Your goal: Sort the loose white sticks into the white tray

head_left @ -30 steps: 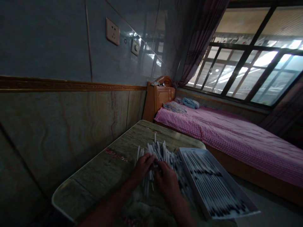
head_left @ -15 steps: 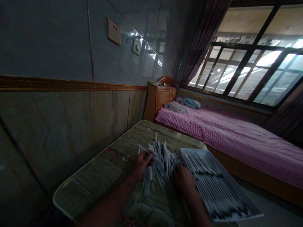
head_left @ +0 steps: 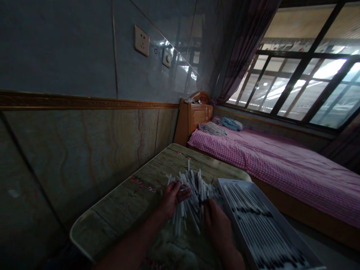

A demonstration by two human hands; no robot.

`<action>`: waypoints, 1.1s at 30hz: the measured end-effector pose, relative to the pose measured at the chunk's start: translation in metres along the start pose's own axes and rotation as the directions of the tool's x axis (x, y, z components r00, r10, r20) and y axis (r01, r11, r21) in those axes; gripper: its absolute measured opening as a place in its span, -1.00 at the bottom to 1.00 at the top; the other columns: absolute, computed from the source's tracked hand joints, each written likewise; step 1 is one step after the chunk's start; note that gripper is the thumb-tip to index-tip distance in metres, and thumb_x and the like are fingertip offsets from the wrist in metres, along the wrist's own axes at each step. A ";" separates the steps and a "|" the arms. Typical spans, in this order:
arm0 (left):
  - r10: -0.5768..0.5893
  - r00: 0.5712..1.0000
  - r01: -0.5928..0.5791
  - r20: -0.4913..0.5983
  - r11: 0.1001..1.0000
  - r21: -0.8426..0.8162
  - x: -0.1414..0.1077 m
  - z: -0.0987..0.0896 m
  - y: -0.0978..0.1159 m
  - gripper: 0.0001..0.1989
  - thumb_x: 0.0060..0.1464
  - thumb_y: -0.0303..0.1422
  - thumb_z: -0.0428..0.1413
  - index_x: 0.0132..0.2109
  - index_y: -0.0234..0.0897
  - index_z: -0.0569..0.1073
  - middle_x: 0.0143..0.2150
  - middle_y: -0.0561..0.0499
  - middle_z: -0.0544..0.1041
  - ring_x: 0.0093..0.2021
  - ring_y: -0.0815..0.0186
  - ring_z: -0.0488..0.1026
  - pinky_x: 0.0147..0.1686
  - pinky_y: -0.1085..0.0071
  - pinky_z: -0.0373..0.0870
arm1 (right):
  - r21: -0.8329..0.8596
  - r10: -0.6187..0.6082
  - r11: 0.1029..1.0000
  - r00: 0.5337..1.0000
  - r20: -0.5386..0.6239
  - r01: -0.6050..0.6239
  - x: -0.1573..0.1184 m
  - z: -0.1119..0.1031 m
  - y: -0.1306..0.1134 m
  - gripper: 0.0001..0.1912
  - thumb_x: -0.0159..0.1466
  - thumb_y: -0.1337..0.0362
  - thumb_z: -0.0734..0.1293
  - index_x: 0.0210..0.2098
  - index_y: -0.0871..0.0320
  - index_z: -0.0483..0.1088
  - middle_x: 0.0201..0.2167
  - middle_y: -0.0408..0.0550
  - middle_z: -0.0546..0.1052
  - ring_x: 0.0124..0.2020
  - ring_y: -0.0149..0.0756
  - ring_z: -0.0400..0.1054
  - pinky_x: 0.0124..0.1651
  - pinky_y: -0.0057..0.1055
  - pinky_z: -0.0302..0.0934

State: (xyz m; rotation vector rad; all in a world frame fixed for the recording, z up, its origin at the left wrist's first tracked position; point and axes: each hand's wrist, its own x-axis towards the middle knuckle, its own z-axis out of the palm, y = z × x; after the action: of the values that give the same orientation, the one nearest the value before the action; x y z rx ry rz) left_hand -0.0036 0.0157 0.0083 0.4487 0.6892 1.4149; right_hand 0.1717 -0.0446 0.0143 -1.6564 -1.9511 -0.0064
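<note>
Hands (head_left: 170,200) flank white sticks (head_left: 194,191) beside a tray's rim (head_left: 233,180).

The desk (head_left: 112,213) is shoved up against the tiled wall (head_left: 56,48), with loose sticks (head_left: 191,198) heaped in the middle of it. A tray (head_left: 292,221) of lined-up sticks sits just right of the heap, at the desk's edge. The bed (head_left: 281,172) runs along the right side under the window (head_left: 298,86) - bedding (head_left: 212,128) lies at the far end by the headboard (head_left: 197,118), and a wall socket (head_left: 141,40) is up on the wall behind the desk.
</note>
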 end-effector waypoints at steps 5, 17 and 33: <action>-0.008 1.000 0.008 -0.012 0.999 -0.042 0.001 0.000 0.000 -0.88 0.10 -0.44 0.17 -0.31 -0.30 0.35 -0.41 0.00 0.60 -0.33 0.16 0.63 -0.32 0.26 0.59 | 0.182 -0.038 0.982 0.997 -0.061 0.048 -0.007 0.010 -0.005 -0.74 0.36 0.21 0.07 -0.32 0.09 0.33 -0.44 -0.10 0.51 -0.45 -0.31 0.42 -0.39 -0.48 0.13; -0.013 0.999 0.009 0.038 0.995 0.098 -0.005 0.000 -0.002 -0.77 0.03 -0.31 0.25 -0.28 -0.27 0.34 -0.36 0.01 0.61 -0.36 0.22 0.62 -0.35 0.33 0.58 | 0.128 -0.096 0.986 0.991 -0.096 0.108 0.000 0.010 -0.003 -0.77 0.35 0.30 0.09 -0.25 0.10 0.36 -0.36 -0.05 0.50 -0.35 -0.28 0.41 -0.32 -0.45 0.15; -0.131 0.991 0.125 -0.004 0.954 -0.274 -0.001 0.007 0.021 -0.87 0.17 -0.52 0.09 -0.36 -0.35 0.46 -0.44 0.00 0.62 -0.43 0.36 0.60 -0.40 0.50 0.56 | 0.295 0.224 0.925 0.971 0.082 -0.239 0.003 -0.043 0.020 -0.76 0.25 0.14 0.18 -0.31 0.12 0.40 -0.38 -0.07 0.52 -0.34 -0.24 0.39 -0.30 -0.41 0.16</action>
State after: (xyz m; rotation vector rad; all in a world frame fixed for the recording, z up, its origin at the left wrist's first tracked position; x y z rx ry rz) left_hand -0.0144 0.0183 0.0269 0.1686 0.5204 1.3689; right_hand 0.2077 -0.0525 0.0447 -1.6768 -1.6764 0.4066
